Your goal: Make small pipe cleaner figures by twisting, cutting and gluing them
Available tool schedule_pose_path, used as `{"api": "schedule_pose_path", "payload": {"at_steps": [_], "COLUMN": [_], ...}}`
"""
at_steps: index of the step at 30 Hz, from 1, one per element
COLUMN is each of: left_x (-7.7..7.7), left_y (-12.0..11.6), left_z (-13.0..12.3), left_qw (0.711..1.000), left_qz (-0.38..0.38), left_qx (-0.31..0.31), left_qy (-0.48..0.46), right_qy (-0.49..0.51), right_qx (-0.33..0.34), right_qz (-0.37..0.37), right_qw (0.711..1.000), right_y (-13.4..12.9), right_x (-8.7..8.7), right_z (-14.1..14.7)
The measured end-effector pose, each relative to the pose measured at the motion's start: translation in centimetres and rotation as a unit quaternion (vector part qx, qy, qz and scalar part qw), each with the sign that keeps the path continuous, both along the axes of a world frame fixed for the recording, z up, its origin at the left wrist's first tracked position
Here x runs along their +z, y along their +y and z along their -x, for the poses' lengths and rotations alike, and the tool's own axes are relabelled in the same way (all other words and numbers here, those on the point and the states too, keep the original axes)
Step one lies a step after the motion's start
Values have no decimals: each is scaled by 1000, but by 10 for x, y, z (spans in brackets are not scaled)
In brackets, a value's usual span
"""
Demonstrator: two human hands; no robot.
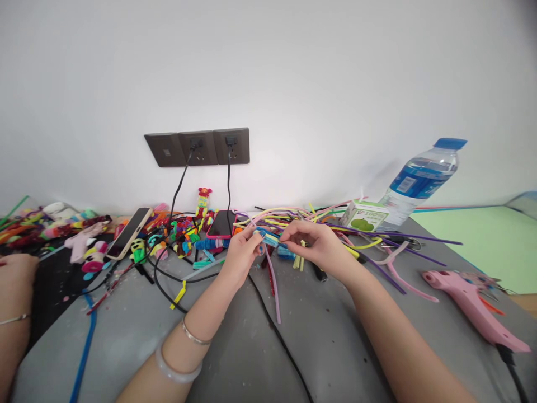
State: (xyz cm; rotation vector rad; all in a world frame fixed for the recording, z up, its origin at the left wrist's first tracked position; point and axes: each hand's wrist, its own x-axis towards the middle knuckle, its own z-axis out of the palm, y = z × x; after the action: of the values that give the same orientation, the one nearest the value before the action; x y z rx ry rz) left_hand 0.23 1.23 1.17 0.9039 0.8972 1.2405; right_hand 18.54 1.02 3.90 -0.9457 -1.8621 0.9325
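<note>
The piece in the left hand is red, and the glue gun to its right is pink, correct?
Not red: the head view shows the piece in the left hand as blue and yellow. The glue gun to its right is indeed pink.

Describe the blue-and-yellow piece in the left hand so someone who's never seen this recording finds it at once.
From the dark socket panel on the wall, go down and right over the grey table. There the left hand pinches a small blue-and-yellow piece, beside the right hand. Unlike the long loose stems behind it, it is short, two-coloured and held between fingers.
</note>
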Motion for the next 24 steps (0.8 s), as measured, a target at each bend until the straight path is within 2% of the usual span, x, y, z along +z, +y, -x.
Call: {"api": "schedule_pose_path", "payload": {"at_steps": [5, 14, 24], "left_x": [2, 4, -1], "left_y": [-2, -3, -1], "left_z": [0, 2, 6], "left_qw": [1000, 998, 989], "left_qz": [10, 38, 68], "left_qx": [0, -41, -115], "left_qy": [2, 5, 68], "right_qy": [-17, -88, -158], "right_qx": [-8, 24, 87], "right_qz": [3, -45, 15], "right_qw": [1000, 995, 983], "right_y": [0, -1, -8], "right_x": [0, 6, 7], "right_z": [0, -3, -6]}}
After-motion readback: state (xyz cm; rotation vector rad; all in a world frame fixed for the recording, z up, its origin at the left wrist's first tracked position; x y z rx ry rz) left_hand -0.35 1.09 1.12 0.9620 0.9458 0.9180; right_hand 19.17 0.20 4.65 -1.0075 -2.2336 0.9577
